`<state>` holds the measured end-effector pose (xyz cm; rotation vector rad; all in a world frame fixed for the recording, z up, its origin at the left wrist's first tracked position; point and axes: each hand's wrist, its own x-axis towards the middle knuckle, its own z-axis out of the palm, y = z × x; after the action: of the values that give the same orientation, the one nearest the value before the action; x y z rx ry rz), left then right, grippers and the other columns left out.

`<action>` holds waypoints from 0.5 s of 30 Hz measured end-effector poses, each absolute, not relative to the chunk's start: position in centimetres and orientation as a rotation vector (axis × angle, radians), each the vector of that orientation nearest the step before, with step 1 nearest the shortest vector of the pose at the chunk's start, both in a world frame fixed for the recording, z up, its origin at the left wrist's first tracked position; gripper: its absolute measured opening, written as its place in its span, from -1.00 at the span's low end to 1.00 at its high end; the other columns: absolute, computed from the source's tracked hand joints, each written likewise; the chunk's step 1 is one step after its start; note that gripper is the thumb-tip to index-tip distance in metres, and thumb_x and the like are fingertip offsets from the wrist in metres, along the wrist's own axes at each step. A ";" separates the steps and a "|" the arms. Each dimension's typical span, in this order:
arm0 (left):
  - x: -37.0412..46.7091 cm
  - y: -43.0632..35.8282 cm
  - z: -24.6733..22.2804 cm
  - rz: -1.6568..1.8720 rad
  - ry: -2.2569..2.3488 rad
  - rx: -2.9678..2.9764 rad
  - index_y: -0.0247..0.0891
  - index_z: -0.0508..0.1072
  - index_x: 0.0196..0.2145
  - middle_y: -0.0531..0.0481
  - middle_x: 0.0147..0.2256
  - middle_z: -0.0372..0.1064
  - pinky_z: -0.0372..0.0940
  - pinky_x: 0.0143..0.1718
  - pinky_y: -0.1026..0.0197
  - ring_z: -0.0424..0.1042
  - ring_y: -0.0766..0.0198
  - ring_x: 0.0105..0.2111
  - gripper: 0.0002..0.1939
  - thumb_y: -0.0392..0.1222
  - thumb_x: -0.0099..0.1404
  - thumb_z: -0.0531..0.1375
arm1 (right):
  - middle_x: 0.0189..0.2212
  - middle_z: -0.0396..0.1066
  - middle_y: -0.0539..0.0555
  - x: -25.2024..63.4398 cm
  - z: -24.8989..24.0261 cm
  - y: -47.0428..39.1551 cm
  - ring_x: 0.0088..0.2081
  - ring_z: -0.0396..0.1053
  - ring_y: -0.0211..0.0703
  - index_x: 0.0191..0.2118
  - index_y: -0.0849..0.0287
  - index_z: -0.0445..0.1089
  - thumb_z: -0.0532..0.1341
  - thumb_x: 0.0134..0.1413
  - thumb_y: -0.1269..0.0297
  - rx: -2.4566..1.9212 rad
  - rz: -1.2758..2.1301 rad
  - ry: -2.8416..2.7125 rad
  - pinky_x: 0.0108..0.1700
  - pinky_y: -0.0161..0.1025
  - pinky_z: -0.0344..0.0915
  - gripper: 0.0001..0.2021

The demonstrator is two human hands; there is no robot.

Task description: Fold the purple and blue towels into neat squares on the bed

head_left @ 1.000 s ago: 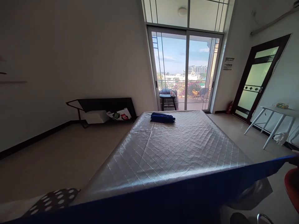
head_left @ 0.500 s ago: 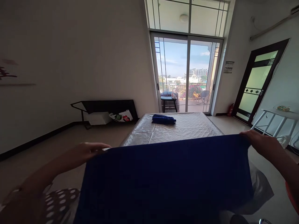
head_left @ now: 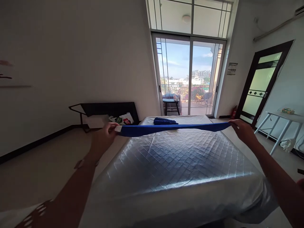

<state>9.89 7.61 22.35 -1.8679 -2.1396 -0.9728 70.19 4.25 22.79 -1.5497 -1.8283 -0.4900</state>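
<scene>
A blue cloth (head_left: pixel 175 127), probably a towel, is stretched between my hands above the bed and shows as a narrow band. My left hand (head_left: pixel 110 131) pinches its left corner, beside a small white label (head_left: pixel 118 129). At the opposite corner, my right hand (head_left: pixel 237 126) grips the edge between thumb and fingers. Beneath the cloth is the bed (head_left: pixel 180 158), covered in a shiny, pale quilted sheet. Just behind the cloth, a folded dark blue cloth (head_left: pixel 165 121) lies at the bed's far end, partly hidden.
A low black rack (head_left: pixel 114 109) with a white box (head_left: pixel 97 121) and a printed bag (head_left: pixel 125 119) stands by the left wall. Beyond the bed is a glass sliding door (head_left: pixel 190 76). A white stool (head_left: pixel 285 116) stands at the right, near a dark-framed door (head_left: pixel 266 82).
My hands have moved forward and away from me. The cloth, broad and hanging close before, is now swung out over the bed as a thin strip, uncovering the bed's near part.
</scene>
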 end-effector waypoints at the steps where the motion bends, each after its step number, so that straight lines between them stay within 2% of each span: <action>1: 10.1 7.6 20.4 -1.036 -2.188 -1.885 -0.29 0.33 0.02 -0.05 -0.04 0.53 0.32 -0.04 0.22 0.48 0.17 -0.02 -0.63 -0.06 0.37 -0.03 | -0.11 0.55 0.17 70.5 20.7 4.4 -0.15 0.51 0.00 -0.07 0.16 0.52 0.05 0.33 0.18 -1.535 -0.420 -1.833 -0.09 -0.10 0.41 -0.68; 4: 10.9 7.4 14.0 -1.051 -2.282 -2.015 -0.22 0.39 -0.11 -0.05 -0.13 0.57 0.35 -0.12 0.24 0.53 0.15 -0.08 -0.70 -0.07 0.28 0.03 | -0.11 0.56 0.19 70.6 14.4 4.8 -0.17 0.52 0.01 -0.11 0.14 0.54 0.05 0.28 0.17 -1.585 -0.178 -1.831 -0.05 -0.06 0.43 -0.67; 8: 11.7 7.0 7.1 -0.849 -2.302 -2.233 -0.17 0.43 -0.25 -0.03 -0.24 0.59 0.37 -0.15 0.22 0.56 0.13 -0.20 -0.75 -0.11 0.17 0.03 | -0.14 0.57 0.18 70.1 8.0 5.2 -0.11 0.51 0.02 -0.21 0.11 0.57 0.07 0.20 0.25 -1.714 0.070 -1.803 0.03 -0.05 0.42 -0.69; 11: 11.5 6.5 4.9 -0.734 -2.263 -2.300 -0.15 0.42 -0.29 -0.04 -0.22 0.58 0.36 -0.10 0.20 0.55 0.12 -0.16 -0.76 -0.16 0.12 0.01 | -0.12 0.56 0.17 70.3 5.7 4.8 -0.08 0.51 -0.01 -0.19 0.11 0.58 0.06 0.15 0.29 -1.798 0.179 -1.783 0.07 -0.07 0.40 -0.68; 15: 10.7 5.1 4.8 -0.684 -2.252 -2.316 -0.13 0.40 -0.28 -0.05 -0.20 0.57 0.36 -0.13 0.19 0.55 0.10 -0.17 -0.76 -0.13 0.14 0.00 | -0.10 0.56 0.14 71.2 4.8 3.1 -0.07 0.52 -0.02 -0.17 0.07 0.58 0.07 0.15 0.25 -1.833 0.231 -1.806 0.08 -0.08 0.39 -0.68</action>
<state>10.67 5.10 4.79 -2.3163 -2.2518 -0.6840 71.19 3.13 4.76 -1.8328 -1.8060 0.2305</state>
